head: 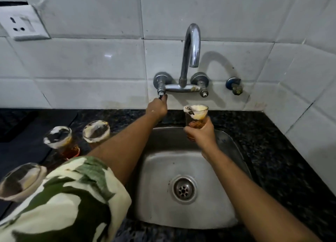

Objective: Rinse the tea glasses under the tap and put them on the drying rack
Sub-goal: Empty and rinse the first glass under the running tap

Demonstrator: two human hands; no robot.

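- Two bare forearms, no watch or jewellery showing.
- Left arm wears a loose short cream sleeve with green camouflage blotches (69, 196).
- Right arm shows no sleeve.

In front of me the wall (91, 60) is covered in large white tiles with grey grout lines, smudged and stained low down, and it turns a corner on my right. A white socket plate (21, 24) sits high on the left. Below the tiles runs my dark speckled stone worktop (272, 150), with a black mat (23, 132) lying on its left part.
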